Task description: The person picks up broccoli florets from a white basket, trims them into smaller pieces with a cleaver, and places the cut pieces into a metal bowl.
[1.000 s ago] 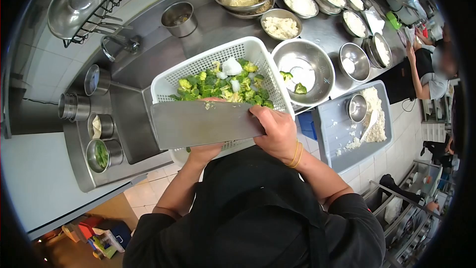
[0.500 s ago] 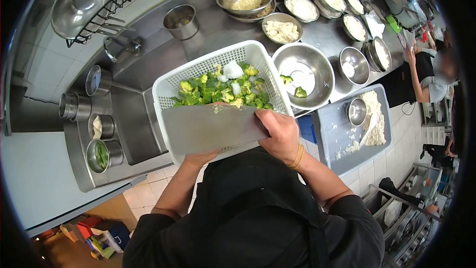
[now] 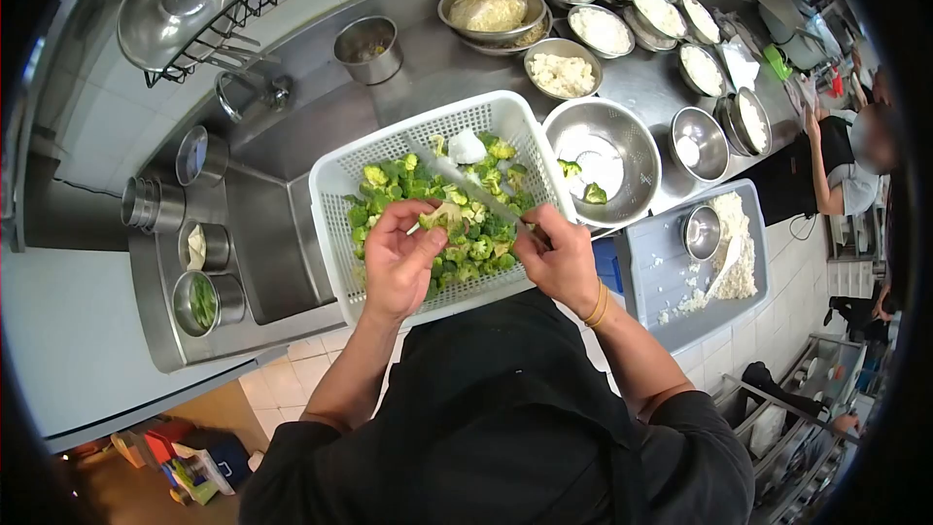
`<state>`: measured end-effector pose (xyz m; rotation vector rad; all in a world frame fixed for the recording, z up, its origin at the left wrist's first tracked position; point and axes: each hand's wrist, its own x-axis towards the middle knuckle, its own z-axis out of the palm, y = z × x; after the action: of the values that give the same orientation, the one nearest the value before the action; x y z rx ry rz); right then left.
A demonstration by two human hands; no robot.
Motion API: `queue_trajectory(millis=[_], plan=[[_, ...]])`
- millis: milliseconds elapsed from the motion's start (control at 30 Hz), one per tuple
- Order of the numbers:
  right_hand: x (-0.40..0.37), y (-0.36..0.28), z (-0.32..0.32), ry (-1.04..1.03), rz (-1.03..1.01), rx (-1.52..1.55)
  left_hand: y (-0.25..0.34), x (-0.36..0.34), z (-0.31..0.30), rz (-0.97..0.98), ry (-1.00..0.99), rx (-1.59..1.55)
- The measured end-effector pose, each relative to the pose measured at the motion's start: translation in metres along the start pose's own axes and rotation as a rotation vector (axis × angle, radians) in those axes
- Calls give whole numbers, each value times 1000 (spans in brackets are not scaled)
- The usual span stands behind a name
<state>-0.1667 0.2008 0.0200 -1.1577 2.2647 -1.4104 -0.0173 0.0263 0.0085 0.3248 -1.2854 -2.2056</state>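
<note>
We slant a knife [image 3: 468, 185] over broccoli [image 3: 476, 253].
Our right hand [image 3: 562, 258] grips it, tip pointing far-left; our left hand [image 3: 398, 261] pinches a floret [image 3: 445, 218].

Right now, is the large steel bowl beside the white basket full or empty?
Nearly empty: the steel bowl holds a couple of broccoli pieces, with most of its inside bare.

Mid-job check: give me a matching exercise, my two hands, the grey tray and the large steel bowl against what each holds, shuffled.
1. left hand
2. right hand
3. grey tray
4. large steel bowl

A. small steel bowl and white food
B. knife
C. loose florets
D. broccoli piece

Pairs: 1-D, 2-B, 3-A, 4-C
</note>
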Motion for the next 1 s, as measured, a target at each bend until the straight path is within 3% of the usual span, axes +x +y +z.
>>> queue_trajectory(millis=[167, 267, 333, 433, 767, 1000], plan=[[12, -6, 7, 130, -248, 29, 10, 4, 12, -28, -14, -140], [12, -16, 3, 78, -162, 87, 12, 7, 1, -91, -80, -231], [11, -17, 1, 16, -32, 116, 15, 10, -1, -182, -170, -541], [12, -17, 0, 5, 9, 131, 25, 11, 5, -343, -78, -694], [10, -19, 0, 3, -22, 75, 4, 7, 1, -196, -68, -602], [9, -23, 4, 78, -115, 97, 12, 6, 8, -41, -89, -282]])
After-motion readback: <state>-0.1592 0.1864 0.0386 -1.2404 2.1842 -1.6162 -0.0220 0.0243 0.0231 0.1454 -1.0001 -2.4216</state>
